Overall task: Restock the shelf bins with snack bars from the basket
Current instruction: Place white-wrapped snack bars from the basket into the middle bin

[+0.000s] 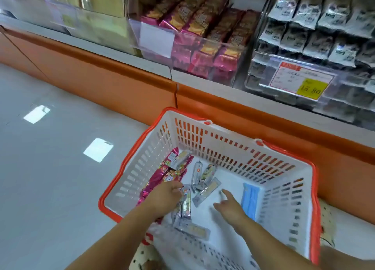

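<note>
Both hands are down inside the basket (229, 141), a white slotted one with an orange rim, sitting on the floor (50, 168) just in front of the orange shelf base (113, 81).

Left hand (165, 195): fingers curled onto a silver-wrapped snack bar (185, 205) near the middle of the basket floor. Looks like contact, but can't tell if it's a real grip; the fingertips are hidden behind the hand.

Right hand (230, 205): spread, index finger extended, thumb out to the side, nothing in it. It hovers over bare basket floor between the silver bars and a blue packet (250, 200) lying against the right wall.

Stock in the basket: loose cluster of silver bars (203, 178) mid-floor, one more silver bar (194, 230) near the front wall, and a pile of pink-wrapped bars (162, 176) along the left wall.

Shelf above: a clear bin (182, 46) of pink and brown packs with a blank white label holder on its front. To its right, a bin of grey-black pouches (316, 26) with a red and yellow price tag (300, 81). To the left, clear bins with pale boxes, too blurred to read.
</note>
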A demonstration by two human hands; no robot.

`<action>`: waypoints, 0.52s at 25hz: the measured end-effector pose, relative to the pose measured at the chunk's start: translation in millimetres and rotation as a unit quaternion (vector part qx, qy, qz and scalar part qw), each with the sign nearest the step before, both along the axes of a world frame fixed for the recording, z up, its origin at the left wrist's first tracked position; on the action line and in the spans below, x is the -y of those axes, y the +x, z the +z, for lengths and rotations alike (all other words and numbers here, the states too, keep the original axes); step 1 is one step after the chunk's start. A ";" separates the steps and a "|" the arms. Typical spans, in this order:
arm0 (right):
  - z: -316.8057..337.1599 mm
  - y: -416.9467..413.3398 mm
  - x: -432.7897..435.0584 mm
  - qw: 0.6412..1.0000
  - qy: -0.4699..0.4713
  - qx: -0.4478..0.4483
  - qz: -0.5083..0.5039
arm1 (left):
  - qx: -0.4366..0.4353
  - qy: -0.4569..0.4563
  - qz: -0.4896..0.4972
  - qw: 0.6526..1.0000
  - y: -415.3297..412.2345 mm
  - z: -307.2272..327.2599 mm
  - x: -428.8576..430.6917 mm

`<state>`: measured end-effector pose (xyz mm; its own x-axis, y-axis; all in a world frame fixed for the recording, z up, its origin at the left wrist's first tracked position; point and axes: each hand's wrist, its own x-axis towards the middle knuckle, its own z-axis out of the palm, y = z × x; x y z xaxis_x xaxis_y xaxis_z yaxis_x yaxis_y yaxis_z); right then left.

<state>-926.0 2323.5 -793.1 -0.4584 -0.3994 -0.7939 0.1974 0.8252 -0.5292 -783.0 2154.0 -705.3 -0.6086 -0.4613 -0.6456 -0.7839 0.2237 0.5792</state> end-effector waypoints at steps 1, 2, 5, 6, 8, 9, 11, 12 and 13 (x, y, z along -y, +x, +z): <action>-5.0 -0.8 6.6 0.999 -0.014 0.019 -0.028 | 0.005 -0.006 0.001 1.000 -2.1 -2.8 -0.3; -10.1 -1.4 14.0 0.998 -0.029 0.033 -0.055 | 0.006 -0.011 -0.003 1.000 -4.8 -5.2 -0.5; -25.4 -5.4 35.8 0.996 -0.054 0.027 -0.071 | 0.009 -0.034 -0.029 0.999 -14.1 -7.3 -0.9; -28.3 -6.9 41.9 0.997 -0.054 0.020 -0.060 | 0.008 -0.034 -0.025 0.999 -15.1 -9.1 -1.4; -32.9 -8.7 49.7 0.999 -0.037 0.007 -0.039 | 0.011 -0.030 -0.017 0.999 -13.4 -13.8 -2.2; -34.5 -8.2 51.2 1.000 -0.016 -0.013 -0.023 | 0.012 -0.033 -0.016 0.999 -12.4 -16.2 -2.1; -36.5 -2.9 50.3 0.997 0.029 -0.074 0.001 | 0.012 -0.035 -0.002 0.999 -10.1 -19.6 -1.1; -36.2 0.2 48.0 0.996 0.032 -0.082 -0.011 | 0.010 -0.035 0.003 0.999 -10.7 -20.4 -0.7; -34.8 2.6 44.7 0.997 0.022 -0.071 -0.028 | 0.009 -0.036 0.003 0.999 -11.3 -21.6 -0.7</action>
<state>-923.5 2278.8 -827.8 -0.5885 -0.3365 -0.7352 0.1692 0.8379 -0.5190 -794.3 2154.7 -726.8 -0.5952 -0.5103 -0.6207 -0.7949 0.2605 0.5480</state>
